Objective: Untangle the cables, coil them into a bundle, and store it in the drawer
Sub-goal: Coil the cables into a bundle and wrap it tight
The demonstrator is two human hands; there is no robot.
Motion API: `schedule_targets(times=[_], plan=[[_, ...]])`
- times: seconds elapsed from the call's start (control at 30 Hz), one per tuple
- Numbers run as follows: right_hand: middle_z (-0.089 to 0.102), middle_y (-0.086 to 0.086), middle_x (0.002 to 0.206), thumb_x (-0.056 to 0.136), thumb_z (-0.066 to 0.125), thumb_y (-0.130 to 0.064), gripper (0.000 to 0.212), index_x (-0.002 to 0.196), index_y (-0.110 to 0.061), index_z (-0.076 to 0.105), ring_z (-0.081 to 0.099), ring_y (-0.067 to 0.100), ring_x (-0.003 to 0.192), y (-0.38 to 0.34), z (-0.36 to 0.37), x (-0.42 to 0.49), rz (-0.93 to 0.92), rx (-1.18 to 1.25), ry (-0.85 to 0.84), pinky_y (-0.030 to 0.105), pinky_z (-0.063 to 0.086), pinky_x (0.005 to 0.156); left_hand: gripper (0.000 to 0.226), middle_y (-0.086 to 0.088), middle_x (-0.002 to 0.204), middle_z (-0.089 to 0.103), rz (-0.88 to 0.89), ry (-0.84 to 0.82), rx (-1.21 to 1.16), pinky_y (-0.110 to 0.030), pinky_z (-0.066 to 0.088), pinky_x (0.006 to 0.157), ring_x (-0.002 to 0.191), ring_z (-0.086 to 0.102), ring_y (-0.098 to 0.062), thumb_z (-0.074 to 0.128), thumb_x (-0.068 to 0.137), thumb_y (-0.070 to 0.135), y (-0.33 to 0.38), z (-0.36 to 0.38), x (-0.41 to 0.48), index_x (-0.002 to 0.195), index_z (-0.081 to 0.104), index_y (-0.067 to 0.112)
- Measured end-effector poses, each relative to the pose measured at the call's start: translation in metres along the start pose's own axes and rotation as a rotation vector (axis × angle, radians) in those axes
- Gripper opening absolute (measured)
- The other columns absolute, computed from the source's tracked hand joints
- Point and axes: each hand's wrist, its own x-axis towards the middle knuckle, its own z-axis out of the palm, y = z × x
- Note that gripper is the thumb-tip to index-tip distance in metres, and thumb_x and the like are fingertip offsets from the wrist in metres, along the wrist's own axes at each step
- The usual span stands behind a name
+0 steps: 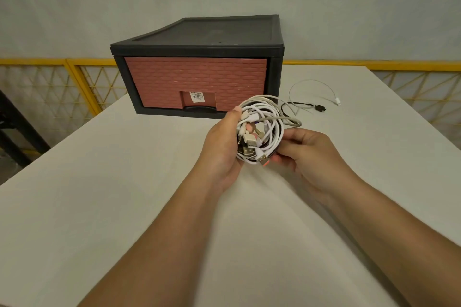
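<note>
Across the scene, a broad white rectangular table [99, 194]. Toward its far edge, a black plastic cabinet [199, 42] with a brick-patterned reddish drawer [194, 77], shut. Nearer, raised above the tabletop between both hands, a loose coil of white, grey and black cables [267, 127]. Left hand [222, 154] wrapped round the coil's left side; right hand [309, 157] pinching its lower right edge. Seemingly trailing from the coil onto the table beside the cabinet's right corner, a thin white lead [311, 81] and a black-plugged end [318, 107], not yet wound in. Probably light, limp and springy, prone to uncoiling. Best gripped across all loops at once, clear of the metal USB plugs [249, 143] bunched at the left.
</note>
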Motion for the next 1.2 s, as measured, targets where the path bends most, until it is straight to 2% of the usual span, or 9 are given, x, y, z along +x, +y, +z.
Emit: schedule_targets(times=[0.13, 0.23, 0.4, 0.5, 0.57, 0.77, 0.9, 1.1, 1.2], plan=[[0.067, 0.000, 0.077, 0.091, 0.052, 0.004, 0.030, 0.094, -0.015, 0.075, 0.053, 0.012, 0.075, -0.006, -0.001, 0.000, 0.001, -0.174, -0.075, 0.021, 0.046, 0.068, 0.035, 0.005, 0.056, 0.060, 0.039, 0.055, 0.018, -0.021, 0.047, 0.053, 0.049, 0.058, -0.007, 0.043, 0.103, 0.027, 0.002, -0.004, 0.003, 0.079, 0.065, 0.016], [0.055, -0.004, 0.074, 0.086, 0.050, 0.002, 0.032, 0.083, -0.024, 0.069, 0.047, 0.013, 0.072, -0.010, -0.006, 0.004, -0.050, -0.246, 0.137, 0.026, 0.039, 0.069, 0.033, 0.006, 0.059, 0.064, 0.058, 0.073, 0.085, -0.019, 0.048, 0.050, 0.051, 0.060, -0.007, 0.042, 0.103, 0.026, 0.001, -0.005, 0.003, 0.084, 0.067, 0.016], [0.046, -0.003, 0.108, 0.082, 0.057, -0.015, 0.022, 0.104, -0.019, 0.056, 0.046, 0.009, 0.091, -0.017, -0.003, -0.005, -0.806, -0.799, 0.271, 0.015, 0.036, 0.072, 0.033, -0.007, 0.075, 0.072, 0.092, 0.098, 0.205, -0.038, 0.054, 0.073, 0.074, 0.066, -0.025, 0.043, 0.102, 0.025, -0.005, -0.003, 0.004, 0.089, 0.069, 0.009], [0.057, 0.006, 0.105, 0.086, 0.061, -0.013, 0.022, 0.107, -0.010, 0.064, 0.051, 0.025, 0.093, -0.008, -0.004, -0.001, -0.940, -1.132, 0.206, 0.033, 0.044, 0.072, 0.034, -0.024, 0.102, 0.070, 0.098, 0.051, 0.241, -0.054, 0.052, 0.092, 0.092, 0.066, -0.033, 0.046, 0.096, 0.028, -0.007, 0.001, 0.000, 0.099, 0.068, 0.002], [0.061, 0.009, 0.089, 0.086, 0.060, -0.012, 0.010, 0.093, -0.007, 0.065, 0.054, 0.032, 0.081, -0.008, -0.008, 0.003, -0.956, -1.202, 0.197, 0.038, 0.047, 0.063, 0.034, -0.024, 0.095, 0.070, 0.085, 0.039, 0.280, -0.053, 0.052, 0.090, 0.087, 0.064, -0.030, 0.047, 0.093, 0.029, -0.009, 0.003, -0.001, 0.095, 0.067, 0.001], [0.050, -0.003, 0.072, 0.097, 0.042, -0.017, 0.011, 0.088, -0.014, 0.047, 0.041, 0.016, 0.064, -0.022, -0.012, -0.003, -0.874, -0.956, 0.222, 0.031, 0.033, 0.056, 0.033, -0.004, 0.073, 0.071, -0.010, 0.102, 0.191, -0.028, 0.052, 0.065, 0.067, 0.066, -0.017, 0.044, 0.101, 0.025, -0.006, -0.004, 0.004, 0.088, 0.070, 0.010], [0.057, -0.006, 0.076, 0.101, 0.039, -0.012, 0.010, 0.096, -0.021, 0.040, 0.052, 0.009, 0.063, -0.027, -0.019, 0.002, -0.723, -0.623, 0.305, 0.030, 0.046, 0.060, 0.033, 0.000, 0.064, 0.068, -0.036, 0.113, 0.128, -0.027, 0.050, 0.062, 0.058, 0.064, -0.013, 0.045, 0.102, 0.027, -0.001, -0.008, 0.003, 0.081, 0.067, 0.013], [0.063, 0.002, 0.081, 0.086, 0.035, 0.005, 0.034, 0.072, -0.013, 0.060, 0.055, 0.017, 0.071, -0.021, -0.053, 0.023, -0.110, -0.353, 0.279, 0.026, 0.049, 0.066, 0.034, 0.006, 0.051, 0.059, -0.022, 0.064, 0.055, -0.019, 0.043, 0.048, 0.043, 0.055, -0.007, 0.042, 0.103, 0.025, 0.007, -0.009, 0.000, 0.077, 0.061, 0.015], [0.064, -0.002, 0.083, 0.082, 0.041, -0.002, 0.035, 0.066, -0.017, 0.068, 0.053, 0.014, 0.077, -0.027, -0.056, 0.022, -0.099, -0.328, 0.349, 0.024, 0.041, 0.069, 0.033, 0.006, 0.054, 0.055, -0.018, 0.027, 0.081, -0.022, 0.042, 0.050, 0.047, 0.048, -0.010, 0.043, 0.103, 0.027, 0.007, -0.010, 0.001, 0.078, 0.060, 0.014]])
